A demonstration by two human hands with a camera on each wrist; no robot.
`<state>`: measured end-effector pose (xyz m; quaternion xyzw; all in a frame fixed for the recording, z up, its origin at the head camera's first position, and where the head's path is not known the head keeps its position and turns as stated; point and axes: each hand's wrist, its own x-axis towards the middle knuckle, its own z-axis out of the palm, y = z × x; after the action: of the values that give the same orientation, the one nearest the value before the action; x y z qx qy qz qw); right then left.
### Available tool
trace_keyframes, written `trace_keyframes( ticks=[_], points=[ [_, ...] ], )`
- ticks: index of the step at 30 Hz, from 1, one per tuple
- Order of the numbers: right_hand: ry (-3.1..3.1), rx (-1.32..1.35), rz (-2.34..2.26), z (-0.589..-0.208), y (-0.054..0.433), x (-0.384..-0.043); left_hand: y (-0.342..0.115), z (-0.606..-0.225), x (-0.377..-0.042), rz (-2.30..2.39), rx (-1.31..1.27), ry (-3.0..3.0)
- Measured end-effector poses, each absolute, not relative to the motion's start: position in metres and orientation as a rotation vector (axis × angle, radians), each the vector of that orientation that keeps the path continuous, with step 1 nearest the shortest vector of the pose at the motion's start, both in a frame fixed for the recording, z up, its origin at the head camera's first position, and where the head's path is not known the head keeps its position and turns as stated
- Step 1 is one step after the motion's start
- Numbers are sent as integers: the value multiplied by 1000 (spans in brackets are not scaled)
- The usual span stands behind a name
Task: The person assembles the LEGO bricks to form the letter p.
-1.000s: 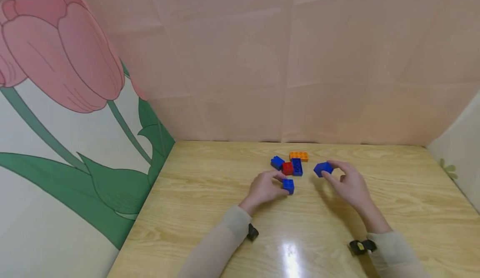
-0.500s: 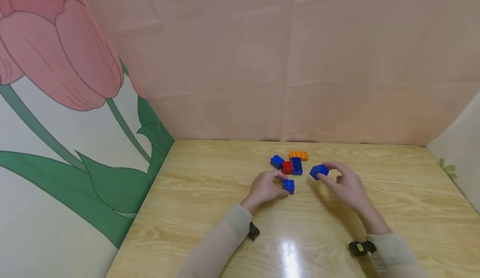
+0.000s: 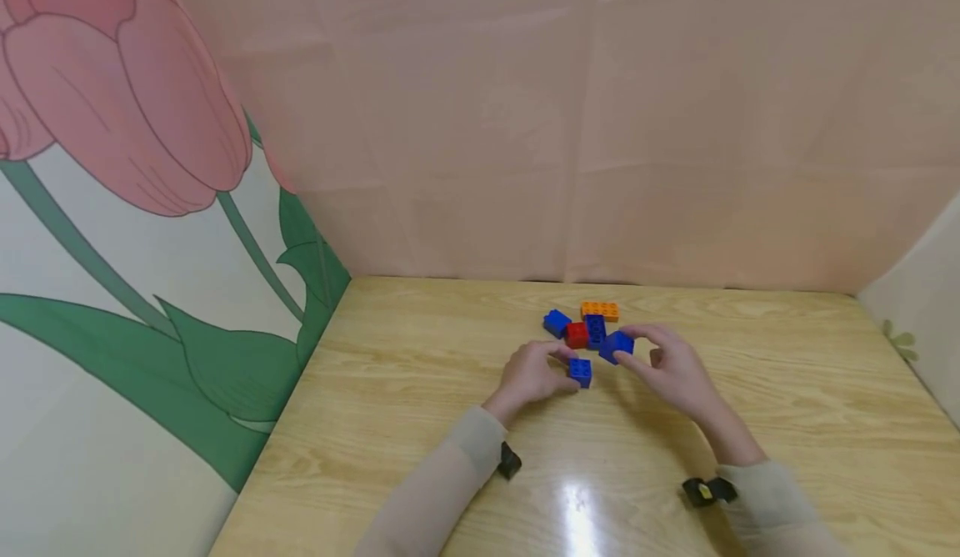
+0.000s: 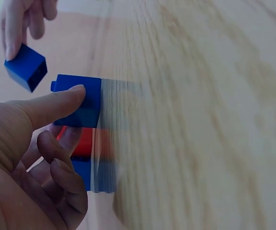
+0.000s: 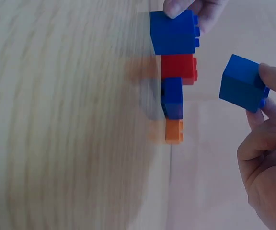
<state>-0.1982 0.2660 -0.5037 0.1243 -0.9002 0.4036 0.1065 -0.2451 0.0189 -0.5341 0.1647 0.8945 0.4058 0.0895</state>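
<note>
Left hand (image 3: 531, 372): clamped by thumb and fingers on the near blue block (image 3: 580, 372); in the right wrist view mostly cut off by the top edge.
Near blue block: stood studs-up on the table (image 3: 420, 340), its left side covered by fingers.
Right hand (image 3: 675, 369): pinched on the raised blue block (image 3: 617, 347); cut off by the frame's edge in the right wrist view.
Raised blue block: held tilted above the table, apart from the near one; its studs are not made out from the head.
Red block (image 3: 577, 335): set behind the near block; partly hidden by fingers in the left wrist view.
Dark blue block (image 3: 594, 328): placed beside the red one, a corner overlapped by the raised block.
Orange block (image 3: 600, 310): seen behind; contact cannot be told.
Sleeves (image 3: 438, 486): cut off below.
</note>
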Motion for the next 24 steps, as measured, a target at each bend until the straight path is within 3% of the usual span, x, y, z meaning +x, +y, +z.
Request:
trace_keyframes(
  ticks=[24],
  points=[
    [-2728, 582, 1216, -507, 238, -208, 18, -535, -247, 1183, 535, 2681]
  ],
)
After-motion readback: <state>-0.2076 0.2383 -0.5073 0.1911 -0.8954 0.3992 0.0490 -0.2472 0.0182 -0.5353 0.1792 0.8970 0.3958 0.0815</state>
